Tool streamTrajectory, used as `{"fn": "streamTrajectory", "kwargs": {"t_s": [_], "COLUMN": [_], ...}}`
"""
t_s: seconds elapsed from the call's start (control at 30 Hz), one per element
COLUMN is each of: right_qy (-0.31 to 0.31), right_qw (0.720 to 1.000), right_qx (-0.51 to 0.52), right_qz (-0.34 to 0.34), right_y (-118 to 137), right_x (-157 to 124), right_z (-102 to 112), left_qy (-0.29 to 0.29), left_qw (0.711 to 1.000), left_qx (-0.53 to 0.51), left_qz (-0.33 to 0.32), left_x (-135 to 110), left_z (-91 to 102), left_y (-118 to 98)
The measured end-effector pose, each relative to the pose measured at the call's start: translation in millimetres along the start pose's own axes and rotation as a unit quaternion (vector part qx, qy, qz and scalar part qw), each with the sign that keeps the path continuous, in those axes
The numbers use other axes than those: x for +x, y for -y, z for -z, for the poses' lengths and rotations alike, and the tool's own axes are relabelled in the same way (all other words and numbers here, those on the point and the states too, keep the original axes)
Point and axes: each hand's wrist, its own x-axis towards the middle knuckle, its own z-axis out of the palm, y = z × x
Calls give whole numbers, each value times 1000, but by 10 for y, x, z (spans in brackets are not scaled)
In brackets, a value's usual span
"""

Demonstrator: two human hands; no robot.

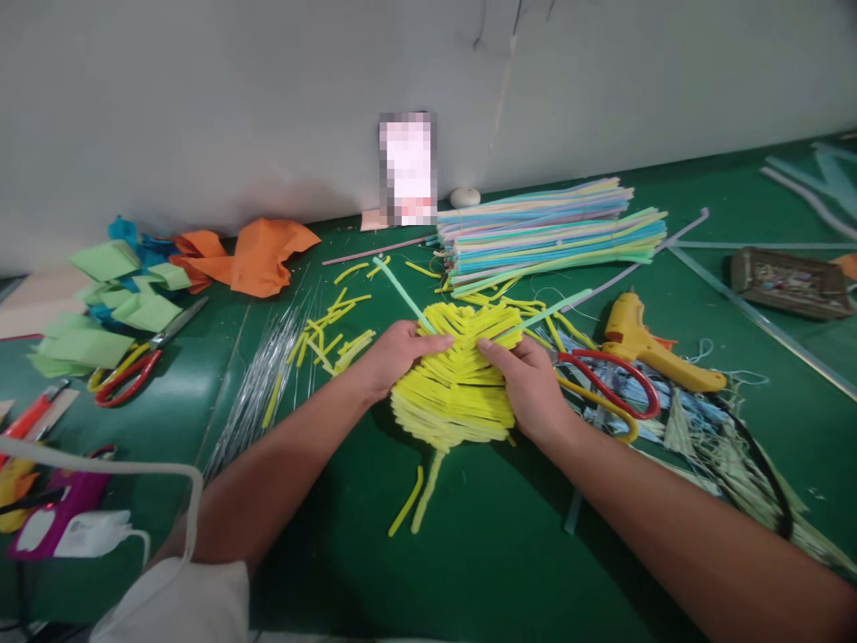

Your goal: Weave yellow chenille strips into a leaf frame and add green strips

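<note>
Gripping the yellow leaf-shaped piece (455, 393) by its upper sides with left hand (396, 359) and right hand (534, 384), mid-frame over the green surface (335, 545), perhaps risking skewed strands from uneven tugging, or snagging the nearby scissors (622, 362), right of centre.
</note>
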Motion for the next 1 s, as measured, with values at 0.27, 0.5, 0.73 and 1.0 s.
{"fn": "streamTrajectory", "kwargs": {"t_s": [0.27, 0.5, 0.73, 1.0], "right_qy": [-76, -117, -130, -113], "right_qw": [993, 975, 950, 949], "right_qx": [-54, -132, -211, -239], "right_qz": [78, 135, 189, 175], "right_y": [7, -21, -46, -19], "right_x": [27, 78, 69, 39], "right_z": [23, 78, 114, 96], "left_qy": [-50, -151, -243, -199], "left_qw": [994, 901, 705, 627], "left_qx": [73, 356, 599, 651], "left_qz": [-70, -197, -293, -378], "left_x": [35, 33, 95, 115], "left_z": [25, 165, 204, 216], "left_y": [11, -42, 46, 90]}}
